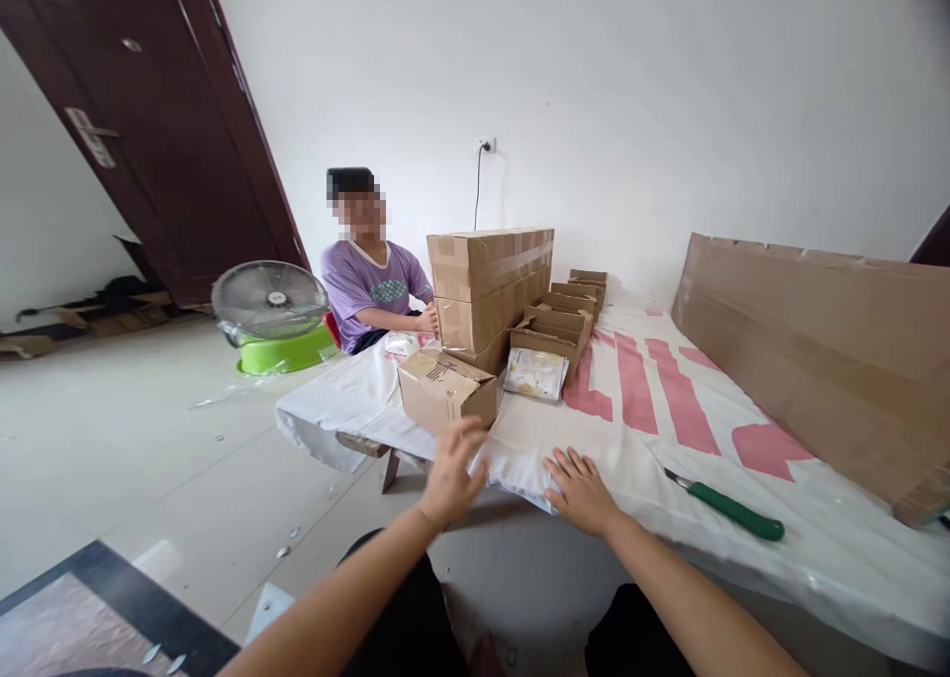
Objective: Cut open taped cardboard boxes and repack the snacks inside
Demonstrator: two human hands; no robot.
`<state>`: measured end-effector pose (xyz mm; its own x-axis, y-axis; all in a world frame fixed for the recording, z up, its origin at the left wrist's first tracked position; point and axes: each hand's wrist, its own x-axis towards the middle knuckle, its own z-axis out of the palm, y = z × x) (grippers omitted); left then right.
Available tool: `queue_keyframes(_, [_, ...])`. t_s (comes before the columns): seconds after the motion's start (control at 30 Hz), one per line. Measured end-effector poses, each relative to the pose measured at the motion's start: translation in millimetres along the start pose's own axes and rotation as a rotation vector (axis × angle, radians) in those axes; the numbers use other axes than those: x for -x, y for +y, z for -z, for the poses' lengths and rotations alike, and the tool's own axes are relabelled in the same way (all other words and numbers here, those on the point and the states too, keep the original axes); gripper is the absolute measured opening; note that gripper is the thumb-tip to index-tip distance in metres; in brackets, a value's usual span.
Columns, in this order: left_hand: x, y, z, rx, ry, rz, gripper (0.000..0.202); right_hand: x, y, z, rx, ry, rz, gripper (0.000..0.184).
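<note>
My left hand (451, 471) hovers open at the table's near edge, fingers spread, just in front of a small taped cardboard box (445, 390). My right hand (580, 491) lies flat and open on the white sheet with red marks (668, 410) that covers the table. Neither hand holds anything. A white packet (535, 373) lies behind the small box. A green-handled knife (731, 509) rests on the sheet to the right of my right hand.
Two long stacked cartons (490, 281) and several open small boxes (556, 321) stand at the table's far end. A person in a purple shirt (371, 286) sits behind them. A large flat cardboard (823, 350) leans at right. A fan (268, 301) on a green base stands on the floor.
</note>
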<state>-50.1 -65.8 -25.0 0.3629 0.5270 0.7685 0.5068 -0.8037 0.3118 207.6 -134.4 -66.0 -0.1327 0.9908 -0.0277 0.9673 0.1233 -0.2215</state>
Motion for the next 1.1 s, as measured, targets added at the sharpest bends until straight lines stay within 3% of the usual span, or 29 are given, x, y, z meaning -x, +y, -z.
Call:
queue_keyframes(0.07, [-32.3, -37.7, 27.8, -0.103, 0.148, 0.277, 0.032, -0.3, -0.9, 1.1, -0.003, -0.003, -0.009, 0.065])
queue_keyframes(0.13, [-63.1, -74.2, 47.8, -0.137, 0.175, 0.578, 0.043, -1.4, -0.9, 1.6, -0.005, 0.001, -0.014, 0.066])
queue_keyframes(0.27, [-97.7, -124.3, 55.1, -0.081, 0.098, 0.732, 0.046, -0.9, -1.1, 1.8, 0.0, 0.017, -0.022, 0.066])
queue_keyframes(0.4, [-96.4, -136.6, 33.1, -0.038, 0.069, 0.809, 0.046, 3.7, -0.9, 0.4, 0.005, 0.006, 0.095, 0.077])
queue_keyframes(0.53, [-84.7, -127.3, 20.8, -0.042, 0.078, 0.837, 0.05, 7.3, 0.7, -1.3, -0.005, 0.011, 0.257, 0.072])
queue_keyframes(0.77, [-72.2, -88.5, 16.2, -0.014, 0.047, 0.816, 0.052, 6.8, -1.1, -1.6, -0.007, 0.056, 0.252, 0.07])
queue_keyframes(0.93, [-63.7, -43.1, -9.0, 0.048, 0.008, 0.722, 0.052, 29.5, -29.7, -44.7, -0.083, 0.203, 0.089, 0.07])
queue_keyframes(1.03, [-51.9, -13.4, -25.5, 0.1, -0.011, 0.635, 0.049, 57.2, -44.5, -73.5, -0.232, 0.304, 0.162, 0.056])
queue_keyframes(1.1, [-42.3, 6.4, -34.5, 0.146, -0.022, 0.559, 0.047, 76.1, -44.4, -78.6, -0.329, 0.391, 0.223, 0.037])
